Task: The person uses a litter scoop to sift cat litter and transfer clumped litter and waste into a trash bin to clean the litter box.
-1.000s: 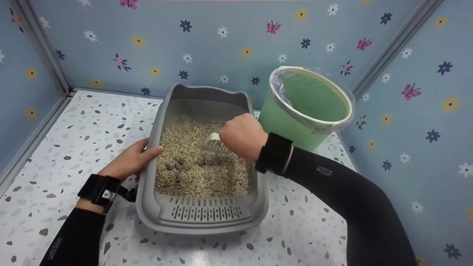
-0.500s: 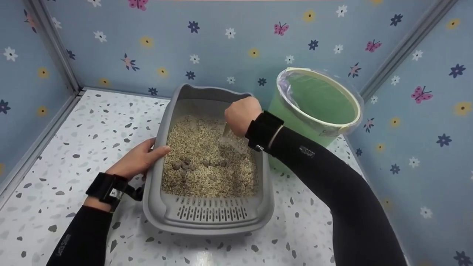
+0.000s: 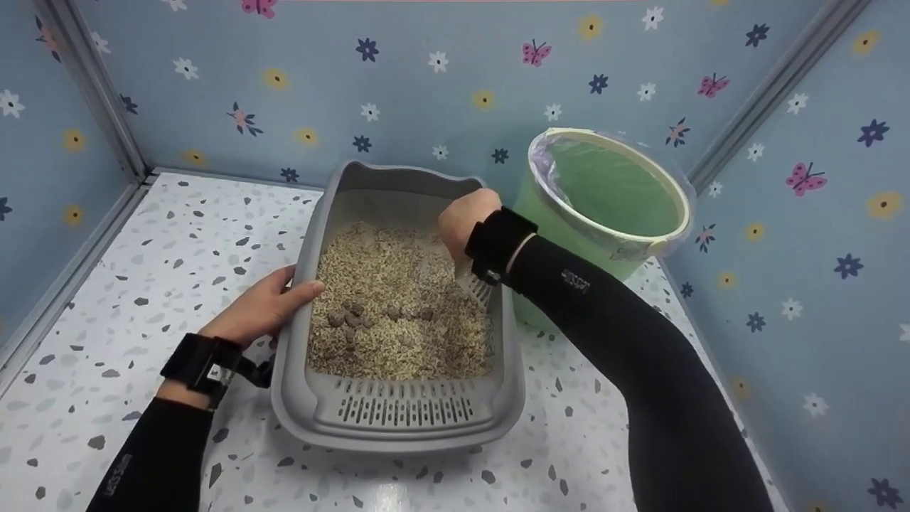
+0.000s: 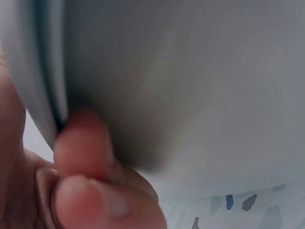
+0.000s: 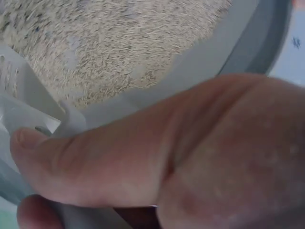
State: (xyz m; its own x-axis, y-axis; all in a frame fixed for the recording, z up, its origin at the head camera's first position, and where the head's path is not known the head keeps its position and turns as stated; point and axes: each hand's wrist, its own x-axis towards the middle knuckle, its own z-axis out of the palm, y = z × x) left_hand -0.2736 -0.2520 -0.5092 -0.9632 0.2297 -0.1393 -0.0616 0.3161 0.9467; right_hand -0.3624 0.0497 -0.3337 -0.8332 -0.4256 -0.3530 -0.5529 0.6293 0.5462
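Note:
A grey litter box point(image 3: 394, 439) with a slotted front ledge holds beige pellet litter point(image 3: 377, 267). Dark clumps point(image 3: 348, 315) lie in a loose row across the middle of the litter. My left hand point(image 3: 259, 306) grips the box's left rim, thumb over the top; in the left wrist view, the fingertips point(image 4: 83, 148) curl beneath the rim. Over the right side of the box, my right hand point(image 3: 466, 217) holds a pale slotted litter scoop point(image 3: 475, 290). My right thumb point(image 5: 86, 164) presses along its handle in the right wrist view. The forearm and wrist partly hide the scoop in the head view.
A green bin point(image 3: 540, 235) with a clear liner over its cream rim stands close behind the box's right side. Flower-patterned walls point(image 3: 320, 71) enclose the back and both sides. Beneath everything lies a white speckled surface point(image 3: 206, 235).
My right hand has moved back from the middle of the litter toward the box's right wall, and the scoop has gone with it. The left hand keeps its hold on the rim.

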